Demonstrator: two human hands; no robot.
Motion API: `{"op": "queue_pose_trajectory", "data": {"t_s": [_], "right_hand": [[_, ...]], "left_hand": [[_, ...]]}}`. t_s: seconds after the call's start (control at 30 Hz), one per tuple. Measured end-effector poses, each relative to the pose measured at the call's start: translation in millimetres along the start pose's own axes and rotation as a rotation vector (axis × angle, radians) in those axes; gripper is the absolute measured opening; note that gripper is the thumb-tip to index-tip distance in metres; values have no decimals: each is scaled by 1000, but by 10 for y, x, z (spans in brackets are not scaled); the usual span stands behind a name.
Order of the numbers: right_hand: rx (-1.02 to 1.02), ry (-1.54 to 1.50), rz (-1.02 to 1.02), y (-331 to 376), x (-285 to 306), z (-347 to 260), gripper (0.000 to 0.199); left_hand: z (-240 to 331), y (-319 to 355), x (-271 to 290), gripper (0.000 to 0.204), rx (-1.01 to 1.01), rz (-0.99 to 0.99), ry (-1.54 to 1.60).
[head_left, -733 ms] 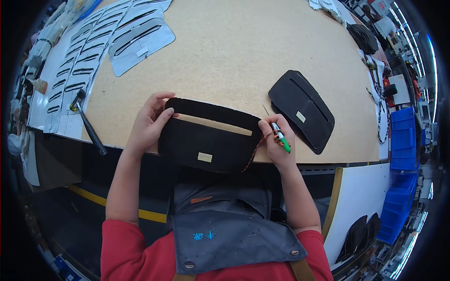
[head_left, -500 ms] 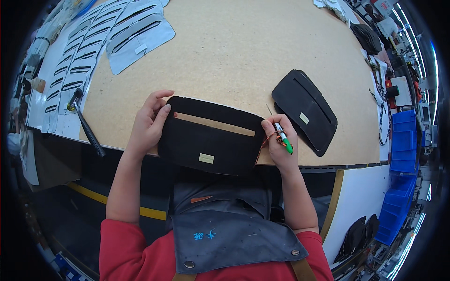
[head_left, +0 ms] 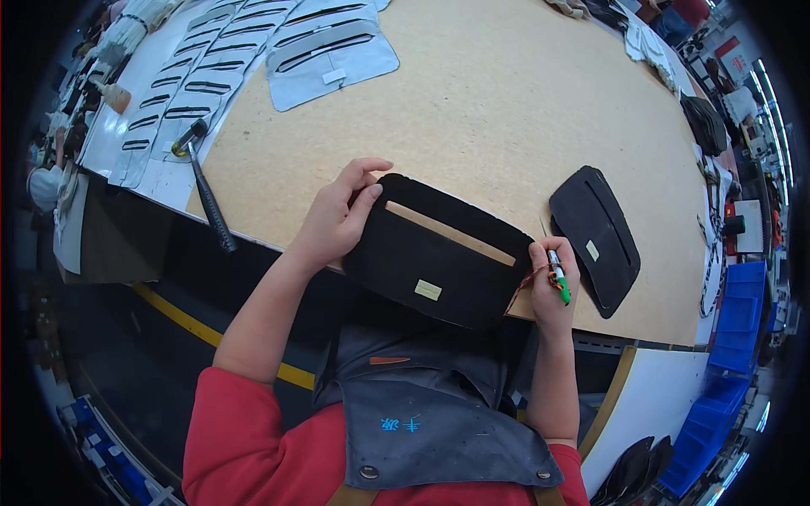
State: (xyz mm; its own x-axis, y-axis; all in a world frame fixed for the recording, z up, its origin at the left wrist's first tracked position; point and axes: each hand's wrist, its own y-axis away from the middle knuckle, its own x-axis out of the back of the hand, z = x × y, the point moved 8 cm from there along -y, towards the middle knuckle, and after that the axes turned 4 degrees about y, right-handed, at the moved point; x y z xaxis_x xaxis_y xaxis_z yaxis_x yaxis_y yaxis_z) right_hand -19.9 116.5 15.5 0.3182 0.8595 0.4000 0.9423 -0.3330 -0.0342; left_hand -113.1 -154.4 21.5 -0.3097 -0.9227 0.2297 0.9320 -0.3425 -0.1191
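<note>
A black, slotted bag panel with a small pale label is held up at the table's front edge. Tan shows through its long slot. My left hand pinches the upper left corner between thumb and fingers, the index finger raised. At the opposite corner, my right hand grips the panel with thumb and fingertips. Tucked in that same hand is a pen, silver-white with a green end and a reddish-dark cord wound round it. A thin pointed tip shows beyond the right fingers. Both hands are closed.
To the right lie similar black panels, overlapping. A hammer with a black handle rests at the left edge. Grey slotted pieces spread over the far left of the tan table. Blue bins stand far right.
The whole view has swung, so the table and its contents appear shifted right. The panel now slants more downward to the right in the picture. Both hands keep the same hold.
</note>
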Motion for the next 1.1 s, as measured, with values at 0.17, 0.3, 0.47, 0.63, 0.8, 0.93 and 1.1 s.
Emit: {"op": "queue_pose_trajectory", "data": {"t_s": [0.17,0.3,0.47,0.63,0.8,0.93,1.1], "right_hand": [[-33,0,34,19,23,25,15],[-40,-88,4,-9,-59,38,14],[-43,-84,5,-43,-63,46,15],[-13,-118,6,-48,-44,72,17],[75,-93,44,-36,-19,63,17],[116,-68,79,-10,-6,-7,17],[469,-16,167,79,106,-698,9]], "left_hand": [[29,-20,-11,26,-60,2,-75],[-66,-38,44,26,-35,16,-66],[-20,-59,37,24,-83,41,-44],[-46,-81,7,24,-126,35,-73],[-21,-59,-21,23,-149,25,-115],[-13,-54,-6,22,-137,6,-113],[409,-51,315,18,-396,205,-12]]}}
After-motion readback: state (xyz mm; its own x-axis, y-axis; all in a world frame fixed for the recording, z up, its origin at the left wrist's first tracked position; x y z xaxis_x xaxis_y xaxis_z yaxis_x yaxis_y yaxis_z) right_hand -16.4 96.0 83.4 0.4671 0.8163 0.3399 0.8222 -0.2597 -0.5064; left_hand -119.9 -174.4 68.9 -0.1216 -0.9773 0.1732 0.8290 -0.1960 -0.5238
